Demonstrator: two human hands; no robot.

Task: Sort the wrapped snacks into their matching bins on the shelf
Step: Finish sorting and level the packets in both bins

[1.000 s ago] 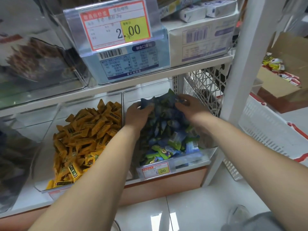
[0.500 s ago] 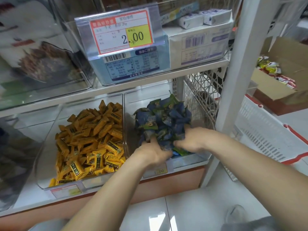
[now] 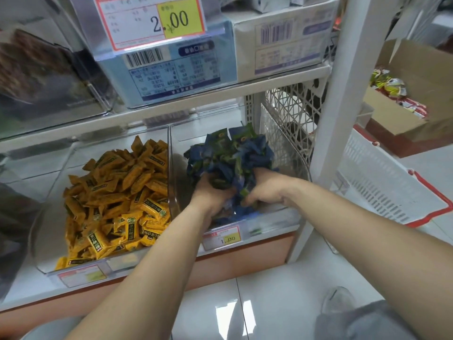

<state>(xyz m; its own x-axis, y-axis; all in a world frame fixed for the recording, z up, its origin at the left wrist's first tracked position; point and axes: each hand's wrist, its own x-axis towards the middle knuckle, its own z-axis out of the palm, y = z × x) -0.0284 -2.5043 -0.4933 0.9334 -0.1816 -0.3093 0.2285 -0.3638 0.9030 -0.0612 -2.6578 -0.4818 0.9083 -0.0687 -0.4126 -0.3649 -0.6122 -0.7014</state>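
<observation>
A heap of blue and green wrapped snacks [image 3: 229,152] fills the right clear bin [image 3: 277,217] on the lower shelf. My left hand [image 3: 208,192] and my right hand [image 3: 266,188] are both sunk into the near side of that heap, fingers closed around a bunch of the blue wrappers. The fingertips are hidden under the snacks. The left clear bin [image 3: 46,192] holds several yellow wrapped snacks [image 3: 117,200], piled against the divider wall.
Price tags [image 3: 221,238] hang on the bin fronts. Boxes [image 3: 282,38] and a 2.00 tag [image 3: 152,20] sit on the shelf above. A white post [image 3: 338,99] stands right of the bins, then a white basket [image 3: 382,190] and a cardboard box [image 3: 416,94] of snacks. My shoe [image 3: 338,300] is on the tiled floor.
Both hands came from the back top of the blue heap to its front and dug in low. The heap now stands piled toward the back of the bin.
</observation>
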